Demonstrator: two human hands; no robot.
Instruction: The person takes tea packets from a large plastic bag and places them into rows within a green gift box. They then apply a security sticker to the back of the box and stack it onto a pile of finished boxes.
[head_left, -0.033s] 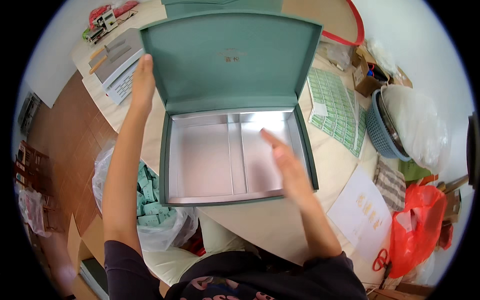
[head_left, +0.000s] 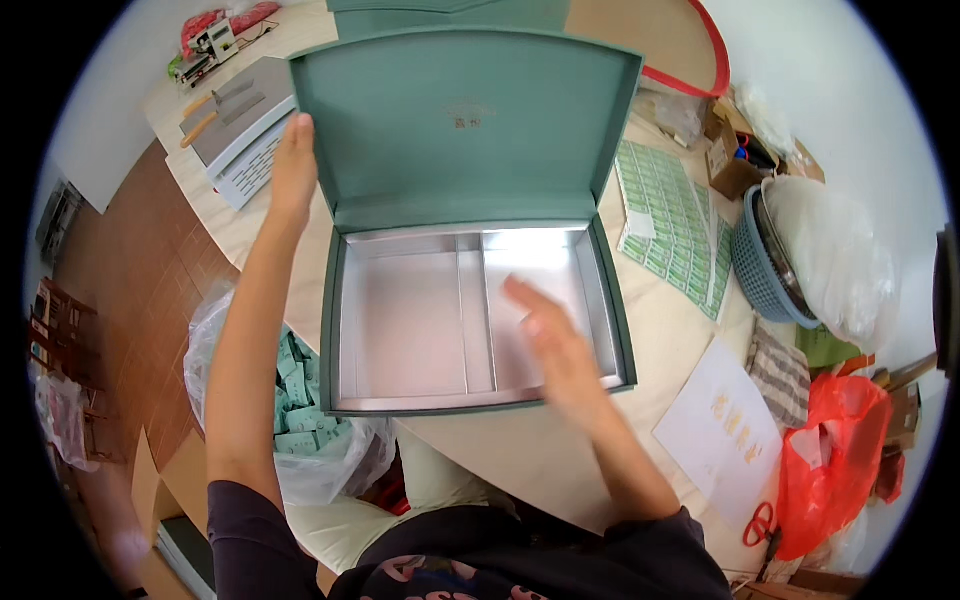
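A green gift box (head_left: 628, 330) sits in front of me with its hinged lid (head_left: 400, 100) raised. Inside is a silvery tray (head_left: 405, 320) with a wide left compartment, a narrow strip and a right compartment, all holding nothing. My left hand (head_left: 294, 170) grips the lid's left side edge, its far fingers hidden. Over the right compartment hovers my right hand (head_left: 560, 350), slightly blurred, fingers stretched out and nothing seen in them. Small teal packets (head_left: 300, 400) fill a clear plastic bag (head_left: 345, 460) below the box's left side.
Trowel-like tools (head_left: 205, 125) lie on a grey-white case (head_left: 245, 165) at left. Green label sheets (head_left: 670, 225), a blue basket (head_left: 765, 260), a white printed sheet (head_left: 720, 430), red scissors (head_left: 758, 525) and a red bag (head_left: 835, 460) are to the right. An open carton (head_left: 180, 480) stands lower left.
My right hand has shifted a little left and down over the right compartment. The raised lid and my left hand have moved slightly right.
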